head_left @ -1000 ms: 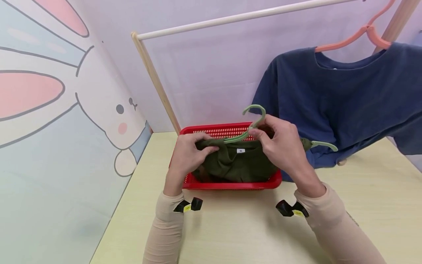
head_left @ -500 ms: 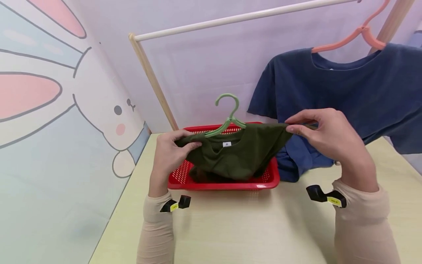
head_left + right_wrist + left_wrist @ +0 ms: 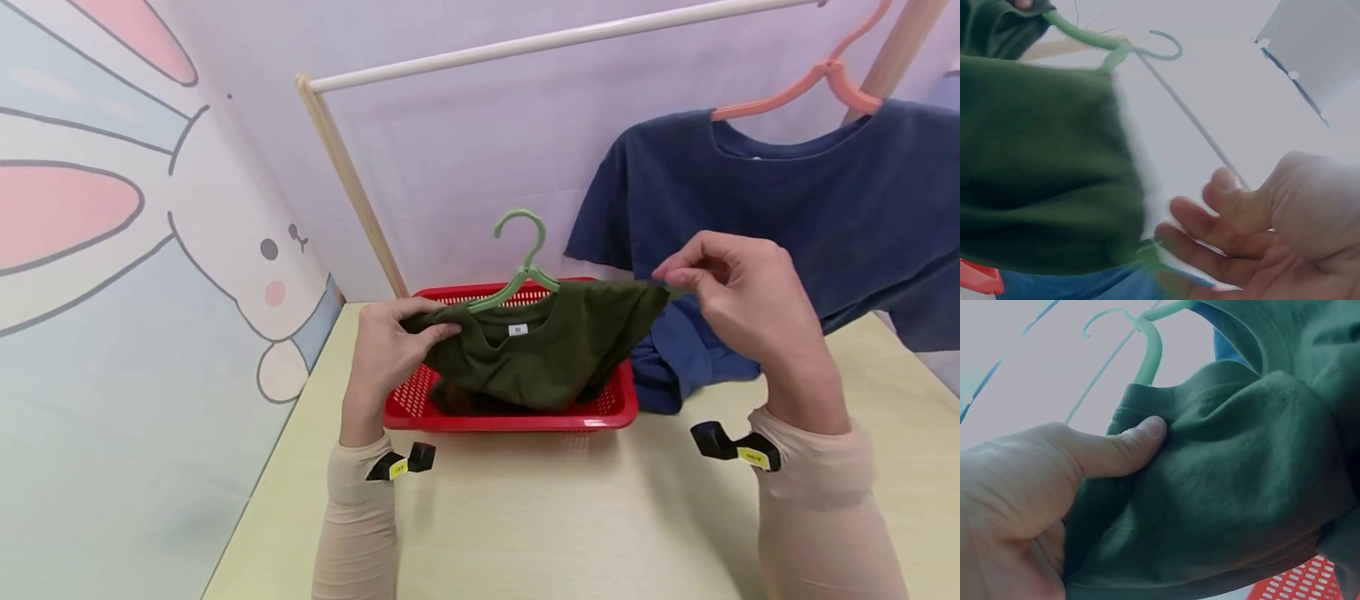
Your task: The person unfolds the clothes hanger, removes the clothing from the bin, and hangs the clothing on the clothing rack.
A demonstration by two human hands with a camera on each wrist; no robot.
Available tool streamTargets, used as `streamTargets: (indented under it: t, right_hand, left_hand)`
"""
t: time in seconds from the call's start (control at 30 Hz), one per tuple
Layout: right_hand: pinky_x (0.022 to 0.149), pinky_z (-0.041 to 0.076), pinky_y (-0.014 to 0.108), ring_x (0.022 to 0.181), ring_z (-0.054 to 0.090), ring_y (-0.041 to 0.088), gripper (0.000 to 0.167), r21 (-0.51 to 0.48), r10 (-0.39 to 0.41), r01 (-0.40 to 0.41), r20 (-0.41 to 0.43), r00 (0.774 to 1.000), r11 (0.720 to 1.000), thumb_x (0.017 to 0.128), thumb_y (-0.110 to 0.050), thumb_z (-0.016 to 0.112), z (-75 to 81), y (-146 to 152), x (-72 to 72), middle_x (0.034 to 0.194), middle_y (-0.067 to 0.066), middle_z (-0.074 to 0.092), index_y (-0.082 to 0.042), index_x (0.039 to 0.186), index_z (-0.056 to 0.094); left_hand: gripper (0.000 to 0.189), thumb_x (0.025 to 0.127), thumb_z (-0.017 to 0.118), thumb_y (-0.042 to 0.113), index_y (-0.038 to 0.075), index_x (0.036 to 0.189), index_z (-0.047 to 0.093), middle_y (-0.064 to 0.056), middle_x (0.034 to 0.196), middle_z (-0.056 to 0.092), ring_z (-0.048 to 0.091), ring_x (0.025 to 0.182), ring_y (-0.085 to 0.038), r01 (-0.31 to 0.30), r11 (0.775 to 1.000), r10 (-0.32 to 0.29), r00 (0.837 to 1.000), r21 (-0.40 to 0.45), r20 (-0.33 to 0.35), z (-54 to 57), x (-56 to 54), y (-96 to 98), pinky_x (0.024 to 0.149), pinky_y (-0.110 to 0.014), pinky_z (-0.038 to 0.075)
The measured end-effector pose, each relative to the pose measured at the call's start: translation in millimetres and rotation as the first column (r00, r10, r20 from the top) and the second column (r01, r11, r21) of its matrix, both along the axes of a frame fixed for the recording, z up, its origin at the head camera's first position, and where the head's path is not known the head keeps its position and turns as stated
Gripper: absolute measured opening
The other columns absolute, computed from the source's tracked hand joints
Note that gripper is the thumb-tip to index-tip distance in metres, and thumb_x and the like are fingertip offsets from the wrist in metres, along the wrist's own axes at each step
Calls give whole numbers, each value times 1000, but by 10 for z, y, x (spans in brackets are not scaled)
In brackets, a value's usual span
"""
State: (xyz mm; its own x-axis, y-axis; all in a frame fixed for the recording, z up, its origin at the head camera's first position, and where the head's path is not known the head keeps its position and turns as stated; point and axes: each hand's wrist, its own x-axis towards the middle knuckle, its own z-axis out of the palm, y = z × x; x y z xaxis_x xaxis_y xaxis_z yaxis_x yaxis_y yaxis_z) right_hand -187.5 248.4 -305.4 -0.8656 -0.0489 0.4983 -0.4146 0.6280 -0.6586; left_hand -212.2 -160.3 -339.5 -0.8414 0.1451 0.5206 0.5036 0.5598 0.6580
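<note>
A dark green T-shirt (image 3: pixel 525 358) hangs on a light green hanger (image 3: pixel 517 279), its neckline and white label facing me. My left hand (image 3: pixel 393 342) pinches the shirt's left shoulder, the thumb on the front of the cloth; the other fingers are mostly hidden behind it. At the opposite sleeve, my right hand (image 3: pixel 738 292) has its fingers loosely bent beside the cloth. The right wrist view shows that hand (image 3: pixel 1241 231) apart from the blurred sleeve, with the hanger's tip (image 3: pixel 1147 250) close to the fingers. Below the shirt is a red basket (image 3: pixel 510 423).
A navy T-shirt (image 3: pixel 780 208) hangs from an orange hanger (image 3: pixel 787 96) at the right. A white rail (image 3: pixel 555 40) on wooden posts spans the back. More blue cloth (image 3: pixel 675 358) lies beside the basket on the pale table (image 3: pixel 525 517). A rabbit mural covers the left wall.
My right hand has moved right from the hanger's neck to the sleeve, pulled it outward, and let go of the cloth. The shirt and left hand shifted slightly left.
</note>
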Motion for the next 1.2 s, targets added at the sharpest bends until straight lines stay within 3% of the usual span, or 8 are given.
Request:
streamTargets:
  t: [0.17, 0.27, 0.4, 0.63, 0.7, 0.9, 1.0, 1.2]
  right_hand:
    - [80, 45, 9, 105, 74, 20, 17, 95, 19, -27, 82, 996, 995, 107, -18, 77, -16, 36, -22, 120, 11, 81, -15, 124, 83]
    - [74, 45, 14, 103, 71, 32, 29, 172, 31, -46, 86, 996, 984, 107, -20, 77, -40, 20, -76, 129, 16, 79, -13, 135, 80]
    - [67, 46, 23, 94, 62, 31, 22, 196, 39, -55, 84, 996, 979, 108, -16, 75, -55, -15, -118, 120, 19, 80, -10, 127, 84]
    - [76, 47, 12, 103, 70, 34, 12, 140, 30, -40, 75, 997, 989, 106, -10, 77, -64, -51, -128, 111, 15, 81, -9, 115, 85]
    - [73, 48, 8, 99, 74, 29, 11, 94, 19, -22, 35, 999, 995, 104, -5, 77, -73, -58, -128, 109, 15, 81, -8, 111, 85]
    - [70, 52, 7, 87, 71, -5, 11, -49, -10, 6, -87, 996, 999, 102, 4, 75, -75, -86, -140, 111, 17, 83, -4, 105, 82]
    - [63, 49, 10, 91, 68, -9, 10, -65, -15, 8, -112, 994, 998, 104, 4, 72, -67, -73, -141, 116, 16, 83, -4, 105, 79]
    - [57, 43, 12, 90, 63, -11, 8, -30, -82, 78, -143, 986, 997, 105, 2, 70, -75, 0, -146, 119, 16, 83, -3, 109, 76]
  left_hand:
    - [20, 88, 96, 8, 9, 107, 89, -8, 101, 84, 78, 87, -24, -17, 1000, 17, 1000, -3, -6, 8, -6, -9, 82, -42, 69]
    - [20, 89, 96, 8, 9, 107, 89, -7, 101, 84, 78, 88, -24, -27, 999, 27, 1000, 17, -11, 9, 1, -27, 82, -33, 68]
    - [19, 88, 96, 8, 9, 107, 89, -7, 100, 84, 78, 87, -23, -29, 999, 30, 999, 35, -25, 8, 14, -47, 78, -19, 63]
    - [18, 88, 96, 9, 8, 105, 89, -8, 98, 84, 77, 85, -23, -31, 999, 31, 999, 15, -26, 15, 11, -52, 77, -19, 62]
    - [18, 88, 97, 10, 8, 104, 89, -7, 98, 84, 77, 84, -23, -35, 999, 35, 999, 7, -12, 19, 10, -46, 76, -20, 63]
    - [20, 88, 97, 11, 9, 107, 90, -9, 101, 84, 78, 84, -25, -52, 999, 52, 998, -14, 46, 18, 1, -26, 79, -35, 68]
    - [21, 89, 96, 12, 9, 109, 90, -11, 103, 84, 78, 86, -26, -65, 998, 66, 996, -18, 53, 13, -11, -26, 80, -42, 69]
    - [20, 89, 96, 12, 9, 108, 90, -9, 101, 84, 78, 85, -25, -60, 998, 60, 998, 16, 34, 11, -16, -67, 77, -28, 66]
